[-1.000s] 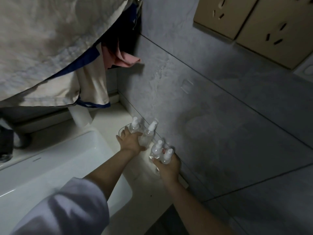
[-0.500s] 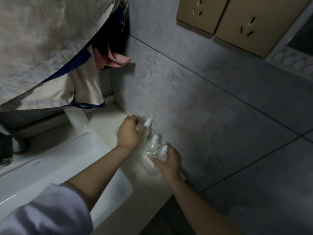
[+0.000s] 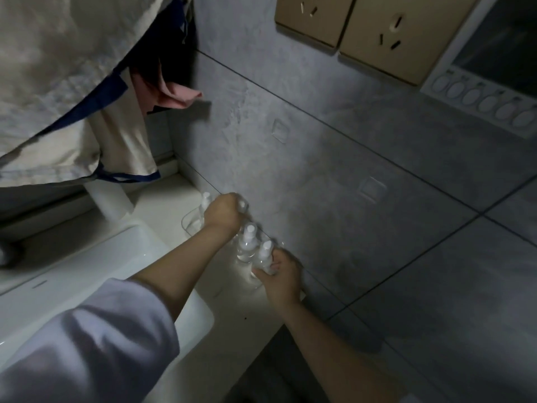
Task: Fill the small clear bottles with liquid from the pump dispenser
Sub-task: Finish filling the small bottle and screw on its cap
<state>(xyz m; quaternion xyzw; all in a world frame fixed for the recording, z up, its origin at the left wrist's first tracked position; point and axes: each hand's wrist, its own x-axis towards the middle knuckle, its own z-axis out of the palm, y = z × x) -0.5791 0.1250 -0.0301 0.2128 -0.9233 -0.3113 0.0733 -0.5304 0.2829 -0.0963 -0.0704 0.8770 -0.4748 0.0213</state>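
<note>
Reaching forward, left hand [image 3: 225, 212] curls knuckles-up around a bottle top by the wall; right hand [image 3: 283, 276] grips a small spray bottle [image 3: 264, 255] low on the tabletop [image 3: 232, 315].

We are standing in a home bathroom. We see a white basin [image 3: 96, 274] sunk into a pale desk [image 3: 232, 324] that runs along a wall of large grey tiles [image 3: 334, 184] with thin dark joints. Cream towels edged in navy [image 3: 58, 91] and a pink cloth [image 3: 177, 96] hang above the basin. On the wall sit two tan power sockets [image 3: 348, 30] and a white control panel with a row of round buttons [image 3: 488, 103].
</note>
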